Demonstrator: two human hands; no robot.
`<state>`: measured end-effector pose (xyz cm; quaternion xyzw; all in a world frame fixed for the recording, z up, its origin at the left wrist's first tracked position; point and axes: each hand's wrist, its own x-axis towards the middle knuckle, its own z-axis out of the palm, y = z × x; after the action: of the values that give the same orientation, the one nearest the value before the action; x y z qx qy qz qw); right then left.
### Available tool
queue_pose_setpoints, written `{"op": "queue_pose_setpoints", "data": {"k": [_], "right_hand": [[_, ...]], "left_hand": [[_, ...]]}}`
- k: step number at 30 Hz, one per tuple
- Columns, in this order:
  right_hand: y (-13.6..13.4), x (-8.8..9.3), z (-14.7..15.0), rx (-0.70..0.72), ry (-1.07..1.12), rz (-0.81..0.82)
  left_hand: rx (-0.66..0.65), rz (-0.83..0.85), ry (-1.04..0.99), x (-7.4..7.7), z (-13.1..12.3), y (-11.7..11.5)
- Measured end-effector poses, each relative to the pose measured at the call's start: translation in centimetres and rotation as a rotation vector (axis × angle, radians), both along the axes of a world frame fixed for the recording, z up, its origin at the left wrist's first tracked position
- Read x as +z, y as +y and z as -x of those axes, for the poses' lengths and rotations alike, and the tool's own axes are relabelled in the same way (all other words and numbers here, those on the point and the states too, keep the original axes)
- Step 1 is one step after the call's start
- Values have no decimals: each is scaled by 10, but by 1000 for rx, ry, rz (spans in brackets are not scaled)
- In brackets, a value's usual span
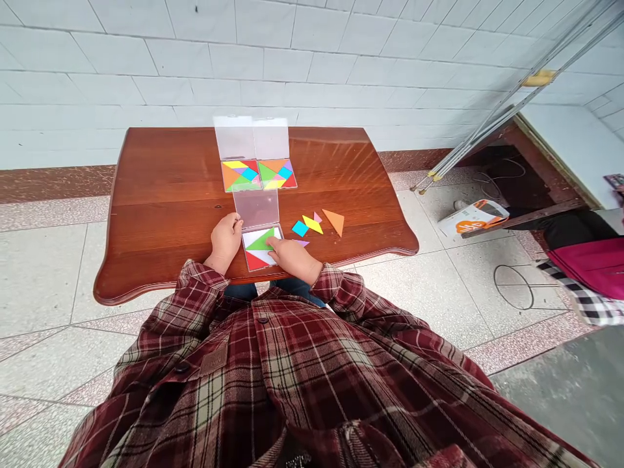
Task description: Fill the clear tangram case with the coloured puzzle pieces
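An open plastic tangram case (257, 208) lies near the front edge of the table, its clear lid tipped back. In its white base are a green triangle (261, 240) and a red triangle (254, 262). My left hand (225, 243) is at the case's left side, fingers closed on the edge by the lid. My right hand (296, 259) has its thumb and fingers on the green triangle's right end. Beside it lie a blue square (299, 228), a yellow parallelogram (312, 224), a small pink triangle (317, 216), an orange triangle (335, 221) and a partly hidden purple piece (301, 243).
Two more open cases (239, 175) (277, 173), filled with coloured pieces, stand side by side behind mine on the brown wooden table (166, 188). A tiled wall is behind it. Crutches (468, 140) lean at the right, near a white-and-orange bag (474, 218).
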<state>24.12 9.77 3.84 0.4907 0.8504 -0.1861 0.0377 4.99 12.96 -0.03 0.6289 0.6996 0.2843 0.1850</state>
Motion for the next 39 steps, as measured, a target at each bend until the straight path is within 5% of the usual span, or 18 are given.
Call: {"op": "queue_pose_setpoints", "data": {"k": [7, 18, 39], "right_hand": [[-12, -2, 4, -35, -34, -59], [8, -13, 15, -82, -35, -105], [10, -19, 15, -13, 68, -122]], "left_hand": [[5, 5, 7, 2, 0, -1], [5, -5, 9, 1, 0, -1], [17, 17, 20, 2, -1, 0]]}}
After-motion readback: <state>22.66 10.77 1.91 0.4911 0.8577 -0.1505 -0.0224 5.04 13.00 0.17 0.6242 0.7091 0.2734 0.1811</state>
